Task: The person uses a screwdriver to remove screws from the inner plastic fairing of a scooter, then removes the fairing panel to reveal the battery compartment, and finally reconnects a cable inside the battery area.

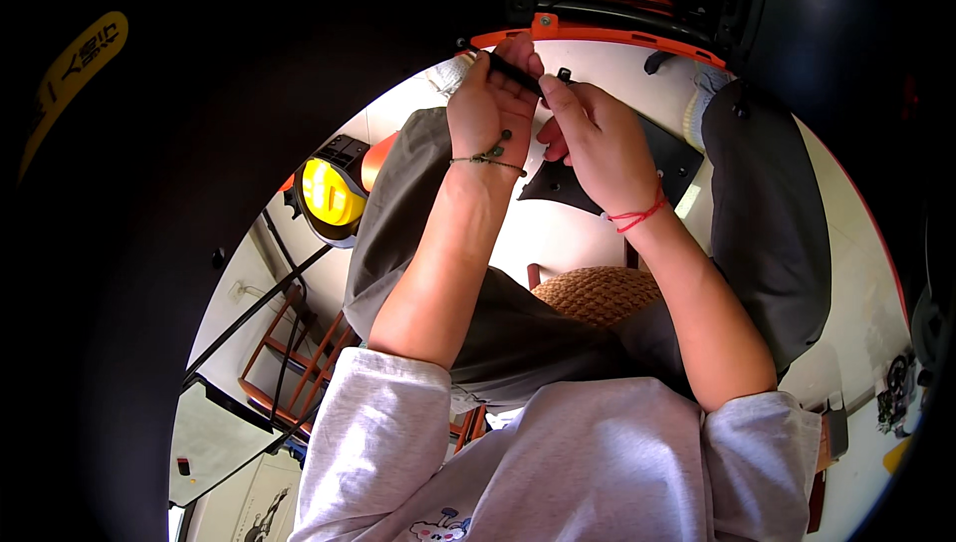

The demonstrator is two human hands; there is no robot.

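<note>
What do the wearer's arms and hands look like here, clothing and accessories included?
No gloves are worn. The left hand has a thin, dark cord bracelet with small dark green beads at its wrist; the right hand has a red string bracelet. Light grey short sleeves end near the elbows, leaving both forearms uncovered.

Below me lies a pale, smooth floor (510,243); a bright patch of light (687,201) crosses it. A round, brown woven seat (596,295) stands near its closest edge. Toward its left edge I see a reddish-brown barred wooden frame (296,356) and a pale wall (224,315).
</note>
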